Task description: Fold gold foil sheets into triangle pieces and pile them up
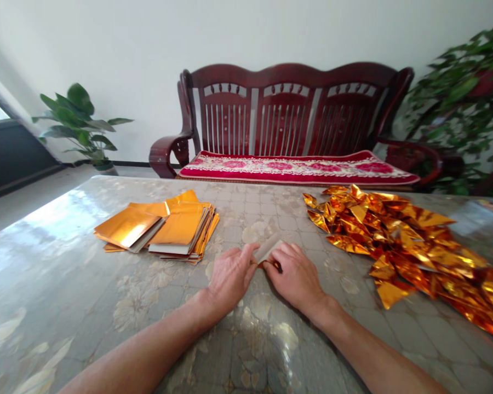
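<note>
Between my hands is a sheet of foil paper (268, 248), its pale grey side facing up and a bit of gold showing at the near edge. My left hand (233, 269) pinches its left end with thumb and fingers. The right end is gripped by my right hand (294, 272), fingers curled over it. Part of the sheet is hidden under the fingers. To the left lies a stack of flat gold foil sheets (178, 223), some showing grey backs. On the right spreads a heap of folded gold foil pieces (394, 235), shiny and pointed.
The table (148, 339) has a clear patterned cover. Behind it stands a dark red wooden bench (285, 120) with a red and white floral cushion (279, 168). A potted plant (80, 123) is at the left, a trailing plant (464, 93) at the right.
</note>
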The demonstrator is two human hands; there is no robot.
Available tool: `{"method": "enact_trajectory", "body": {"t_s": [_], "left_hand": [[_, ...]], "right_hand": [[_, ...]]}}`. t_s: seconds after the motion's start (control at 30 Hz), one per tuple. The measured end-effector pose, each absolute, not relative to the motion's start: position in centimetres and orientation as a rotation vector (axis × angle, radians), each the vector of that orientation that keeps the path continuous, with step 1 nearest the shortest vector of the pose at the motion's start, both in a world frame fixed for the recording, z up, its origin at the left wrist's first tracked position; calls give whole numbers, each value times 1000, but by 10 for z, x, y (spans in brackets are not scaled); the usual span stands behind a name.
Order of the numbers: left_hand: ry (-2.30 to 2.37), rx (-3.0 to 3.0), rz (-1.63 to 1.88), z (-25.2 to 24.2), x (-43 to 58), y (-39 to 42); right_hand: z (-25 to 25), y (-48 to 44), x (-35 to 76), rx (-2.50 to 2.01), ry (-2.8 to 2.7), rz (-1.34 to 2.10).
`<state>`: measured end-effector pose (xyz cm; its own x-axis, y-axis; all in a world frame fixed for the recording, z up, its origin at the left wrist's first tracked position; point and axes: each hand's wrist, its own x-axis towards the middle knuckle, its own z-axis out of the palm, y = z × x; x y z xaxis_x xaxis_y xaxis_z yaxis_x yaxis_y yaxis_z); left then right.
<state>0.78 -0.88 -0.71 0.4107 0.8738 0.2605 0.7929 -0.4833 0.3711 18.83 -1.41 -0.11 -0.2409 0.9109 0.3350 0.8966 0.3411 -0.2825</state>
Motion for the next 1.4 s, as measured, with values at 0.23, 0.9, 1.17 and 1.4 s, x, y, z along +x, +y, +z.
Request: {"method": "enact_trajectory", "body": {"t_s": [0.23,0.9,1.17,1.4], "left_hand": [[1546,2476,556,-2,9,-10],[1597,2449,458,1,10,-10],[1611,2541,365,5,14,-10],[1448,2796,124,10,16,-11]], "right_hand": [[0,-10,187,-1643,-2155,163],[-1,-9,186,-1679,-2185,123],[-1,-8,186,-1694,-2186,119],[-2,-9,186,-1691,-2191,91]]}}
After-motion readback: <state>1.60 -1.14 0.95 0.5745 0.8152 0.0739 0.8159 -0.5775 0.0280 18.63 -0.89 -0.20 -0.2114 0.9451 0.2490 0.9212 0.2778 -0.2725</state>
